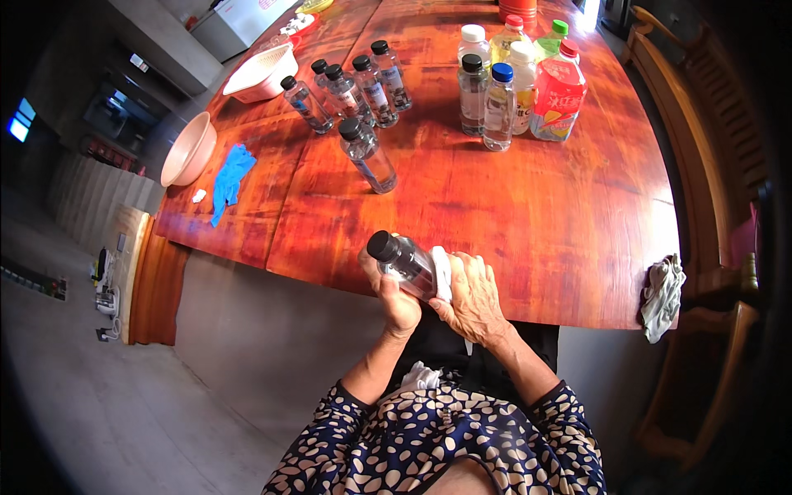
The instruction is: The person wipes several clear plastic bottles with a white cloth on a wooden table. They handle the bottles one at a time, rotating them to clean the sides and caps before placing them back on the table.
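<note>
Tilted over the near edge of the table is a clear plastic bottle (406,266) with a black cap. My left hand (391,299) is closed round its side just below the cap. Against the bottle's lower end, my right hand (473,299) presses a white cloth (442,275), fingers wrapped over it. Part of the bottle is hidden behind the cloth and fingers. Beyond my hands, a similar black-capped bottle (369,158) stands alone on the table. Behind it several more black-capped bottles (373,92) stand in a group.
Drink bottles with coloured caps, including a red one (558,95), cluster at the back right of the wooden table (495,214). Leftward are a pink basin (189,150), a blue glove (231,179) and a white-pink basket (262,76). A grey cloth (662,295) hangs over the right corner.
</note>
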{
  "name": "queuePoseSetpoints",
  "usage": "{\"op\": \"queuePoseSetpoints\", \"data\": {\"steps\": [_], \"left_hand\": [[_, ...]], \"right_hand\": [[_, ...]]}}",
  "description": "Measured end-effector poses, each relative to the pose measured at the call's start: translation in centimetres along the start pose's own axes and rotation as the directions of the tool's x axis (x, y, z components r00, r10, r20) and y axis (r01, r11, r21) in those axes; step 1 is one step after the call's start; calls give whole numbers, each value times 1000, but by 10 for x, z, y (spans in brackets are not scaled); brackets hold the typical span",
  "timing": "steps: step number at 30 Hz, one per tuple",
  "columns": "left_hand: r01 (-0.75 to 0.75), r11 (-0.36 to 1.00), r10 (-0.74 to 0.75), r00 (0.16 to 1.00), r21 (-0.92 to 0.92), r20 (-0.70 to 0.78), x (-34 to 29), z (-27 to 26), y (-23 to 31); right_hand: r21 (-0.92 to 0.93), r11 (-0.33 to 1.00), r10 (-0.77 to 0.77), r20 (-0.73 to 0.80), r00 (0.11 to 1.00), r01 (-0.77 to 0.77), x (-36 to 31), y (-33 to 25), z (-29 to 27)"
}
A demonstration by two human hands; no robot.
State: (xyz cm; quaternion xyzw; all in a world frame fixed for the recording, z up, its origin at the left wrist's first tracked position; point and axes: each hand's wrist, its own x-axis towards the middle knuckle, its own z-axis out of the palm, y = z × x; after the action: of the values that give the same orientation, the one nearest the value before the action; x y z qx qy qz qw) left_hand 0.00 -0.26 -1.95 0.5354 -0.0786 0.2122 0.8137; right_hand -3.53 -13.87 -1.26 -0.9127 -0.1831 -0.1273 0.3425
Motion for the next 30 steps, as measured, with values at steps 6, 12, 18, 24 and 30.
{"op": "queuePoseSetpoints", "data": {"steps": [6, 12, 18, 24, 30], "left_hand": [[-31, 943, -13, 992, 332, 128, 0, -5, 3], [190, 981, -193, 978, 50, 79, -10, 2, -10], [258, 963, -269, 940, 79, 208, -28, 4, -3], [339, 941, -318, 877, 4, 360, -36, 0, -5], [259, 954, -289, 929, 153, 230, -33, 21, 6]], "right_hand": [[-77, 990, 118, 6, 993, -117, -22, -2, -4], [301, 954, 82, -195, 977, -20, -9, -8, 3], [445, 888, 53, -340, 939, 111, 25, -24, -20], [710, 703, -18, -28, 999, 33, 49, 0, -46], [483, 833, -31, -446, 894, 270, 40, -11, -36]]}}
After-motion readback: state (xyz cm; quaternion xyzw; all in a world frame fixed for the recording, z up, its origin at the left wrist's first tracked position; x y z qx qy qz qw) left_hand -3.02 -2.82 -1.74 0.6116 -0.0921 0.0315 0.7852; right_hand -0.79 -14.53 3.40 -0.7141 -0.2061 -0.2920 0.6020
